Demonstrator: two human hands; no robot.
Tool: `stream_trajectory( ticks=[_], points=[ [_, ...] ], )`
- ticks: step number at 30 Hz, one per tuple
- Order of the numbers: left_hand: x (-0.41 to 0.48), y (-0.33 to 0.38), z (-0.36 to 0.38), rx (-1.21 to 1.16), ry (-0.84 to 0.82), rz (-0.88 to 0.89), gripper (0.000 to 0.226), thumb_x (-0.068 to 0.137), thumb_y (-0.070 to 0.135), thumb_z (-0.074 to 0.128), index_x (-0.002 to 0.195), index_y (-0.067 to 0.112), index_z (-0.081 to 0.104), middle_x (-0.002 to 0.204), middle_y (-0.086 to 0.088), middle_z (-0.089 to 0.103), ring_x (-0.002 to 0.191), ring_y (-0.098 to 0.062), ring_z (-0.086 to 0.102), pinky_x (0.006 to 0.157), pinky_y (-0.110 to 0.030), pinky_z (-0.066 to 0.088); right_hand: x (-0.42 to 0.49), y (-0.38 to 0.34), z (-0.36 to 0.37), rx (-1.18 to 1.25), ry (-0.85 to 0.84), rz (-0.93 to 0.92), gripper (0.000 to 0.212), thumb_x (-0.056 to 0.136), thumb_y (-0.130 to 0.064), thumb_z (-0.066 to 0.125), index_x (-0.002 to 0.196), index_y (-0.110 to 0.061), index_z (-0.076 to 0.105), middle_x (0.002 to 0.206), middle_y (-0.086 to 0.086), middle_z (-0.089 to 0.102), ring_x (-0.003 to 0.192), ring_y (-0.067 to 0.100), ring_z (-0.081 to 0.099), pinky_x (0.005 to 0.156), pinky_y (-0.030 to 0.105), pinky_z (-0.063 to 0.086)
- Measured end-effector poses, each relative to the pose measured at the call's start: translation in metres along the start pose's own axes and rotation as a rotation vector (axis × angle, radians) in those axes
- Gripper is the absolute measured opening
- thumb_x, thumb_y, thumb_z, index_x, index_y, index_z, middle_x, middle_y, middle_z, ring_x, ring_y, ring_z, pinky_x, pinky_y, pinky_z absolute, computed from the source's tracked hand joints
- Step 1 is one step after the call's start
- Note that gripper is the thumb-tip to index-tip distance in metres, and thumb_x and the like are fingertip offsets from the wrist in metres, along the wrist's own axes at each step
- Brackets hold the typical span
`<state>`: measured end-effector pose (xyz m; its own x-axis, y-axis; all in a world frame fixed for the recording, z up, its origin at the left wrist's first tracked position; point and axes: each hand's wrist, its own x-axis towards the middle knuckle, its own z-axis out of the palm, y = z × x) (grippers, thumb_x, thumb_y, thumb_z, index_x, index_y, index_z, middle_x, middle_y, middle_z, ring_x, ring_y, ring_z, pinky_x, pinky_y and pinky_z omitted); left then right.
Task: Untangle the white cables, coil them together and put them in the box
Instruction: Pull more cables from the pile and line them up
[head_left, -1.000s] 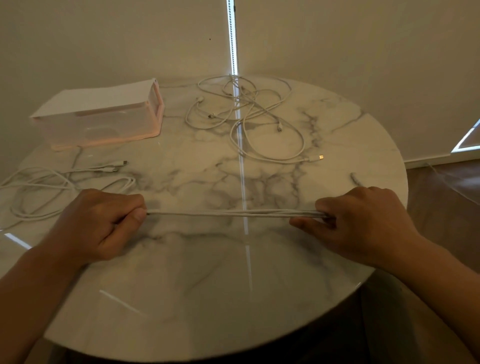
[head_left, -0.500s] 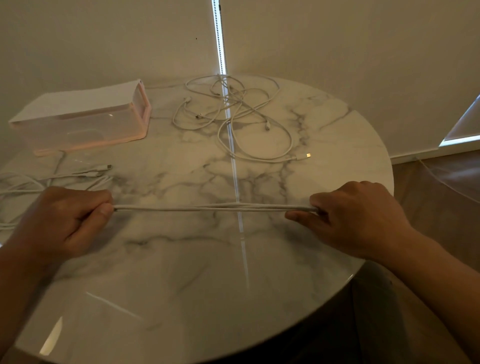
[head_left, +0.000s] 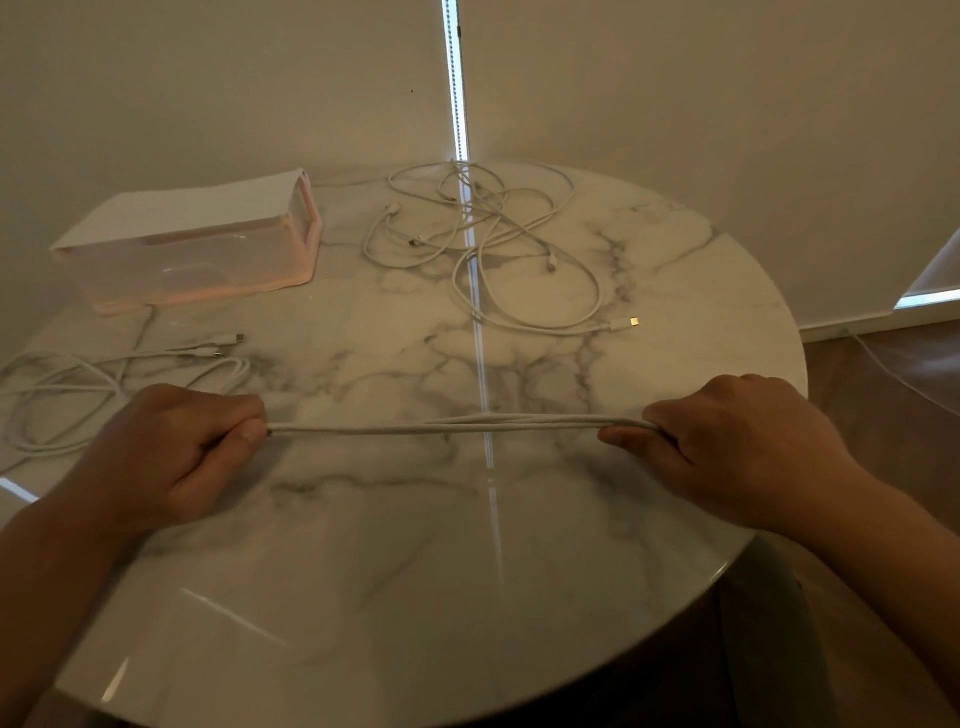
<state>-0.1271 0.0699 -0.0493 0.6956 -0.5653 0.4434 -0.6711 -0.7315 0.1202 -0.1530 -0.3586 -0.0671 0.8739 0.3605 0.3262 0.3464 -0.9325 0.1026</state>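
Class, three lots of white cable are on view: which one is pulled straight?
The bundle stretched between the left hand and right hand; the far pile and left pile lie looped.

- Your left hand (head_left: 176, 452) is bare, the skin uncovered from the knuckles back to the wrist.
- Your right hand (head_left: 737, 452) is bare as well, its knuckles softly lit by the dim, warm room light.
- Your left forearm (head_left: 47, 587) is bare skin all the way to the edge of view.
- Your right forearm (head_left: 893, 561) is likewise bare skin to the edge.
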Motion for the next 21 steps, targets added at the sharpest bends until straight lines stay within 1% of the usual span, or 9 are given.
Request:
stream_trajectory(
  ticks=[2, 4, 7, 9, 13, 18, 21],
  points=[
    [0.0013, 0.0034, 0.0, 0.02, -0.005, 0.02, 0.038, 0.093, 0.03, 0.038, 0.06, 0.014, 0.048, 0.048, 0.004, 0.039, 0.041, -0.018, 0.043, 0.048, -0.029, 0.034, -0.0001, -0.0002, -0.0011, -0.018, 0.011, 0.003, 0.083, 0.087, -0.08, 0.0, 0.051, -0.019, 0.044, 0.041, -0.005, 0.04, 0.036, 0.02, 0.042, 0.041, 0.025, 0.033],
    [0.0024, 0.0049, -0.0007, 0.035, -0.008, 0.023, 0.039, 0.093, 0.03, 0.038, 0.06, 0.012, 0.048, 0.047, 0.003, 0.04, 0.041, -0.021, 0.044, 0.046, -0.03, 0.034, 0.0005, -0.002, -0.0028, -0.038, 0.002, 0.015, 0.083, 0.084, -0.081, -0.003, 0.05, -0.02, 0.042, 0.043, -0.005, 0.041, 0.038, 0.02, 0.043, 0.042, 0.025, 0.031],
    [0.0026, 0.0047, -0.0005, 0.043, -0.01, 0.036, 0.038, 0.093, 0.029, 0.038, 0.06, 0.012, 0.049, 0.047, 0.002, 0.042, 0.041, -0.024, 0.046, 0.044, -0.033, 0.037, 0.0009, -0.0038, -0.003, -0.05, 0.002, 0.017, 0.081, 0.084, -0.081, -0.002, 0.049, -0.021, 0.039, 0.041, -0.006, 0.037, 0.037, 0.018, 0.035, 0.043, 0.025, 0.027],
    [0.0015, 0.0038, -0.0003, 0.019, -0.009, 0.035, 0.039, 0.093, 0.029, 0.038, 0.06, 0.012, 0.048, 0.047, 0.002, 0.042, 0.041, -0.024, 0.045, 0.043, -0.034, 0.038, 0.0005, -0.0046, -0.004, -0.059, -0.014, 0.025, 0.081, 0.084, -0.081, -0.003, 0.049, -0.022, 0.04, 0.041, -0.006, 0.037, 0.037, 0.018, 0.035, 0.043, 0.025, 0.026],
    [0.0013, 0.0038, -0.0005, 0.01, 0.001, 0.028, 0.038, 0.093, 0.029, 0.038, 0.059, 0.012, 0.046, 0.047, 0.002, 0.041, 0.041, -0.024, 0.043, 0.043, -0.034, 0.037, 0.0005, -0.0052, -0.0035, -0.058, -0.016, 0.021, 0.082, 0.082, -0.082, -0.006, 0.05, -0.021, 0.039, 0.042, -0.007, 0.036, 0.038, 0.018, 0.038, 0.043, 0.025, 0.031],
    [0.0024, 0.0041, -0.0001, 0.012, 0.005, 0.016, 0.038, 0.093, 0.029, 0.038, 0.06, 0.012, 0.046, 0.046, 0.002, 0.042, 0.042, -0.022, 0.044, 0.043, -0.033, 0.036, 0.0011, -0.0055, -0.0046, -0.065, -0.023, 0.01, 0.083, 0.084, -0.081, -0.004, 0.048, -0.02, 0.041, 0.039, -0.007, 0.034, 0.034, 0.014, 0.034, 0.041, 0.023, 0.023],
    [0.0007, 0.002, 0.0003, 0.015, -0.004, 0.025, 0.04, 0.094, 0.03, 0.037, 0.06, 0.012, 0.047, 0.047, 0.003, 0.042, 0.042, -0.021, 0.044, 0.046, -0.032, 0.034, 0.0009, -0.0056, -0.0055, -0.076, -0.021, 0.01, 0.085, 0.082, -0.081, -0.006, 0.05, -0.02, 0.042, 0.04, -0.006, 0.035, 0.035, 0.015, 0.035, 0.042, 0.023, 0.021]
  ],
)
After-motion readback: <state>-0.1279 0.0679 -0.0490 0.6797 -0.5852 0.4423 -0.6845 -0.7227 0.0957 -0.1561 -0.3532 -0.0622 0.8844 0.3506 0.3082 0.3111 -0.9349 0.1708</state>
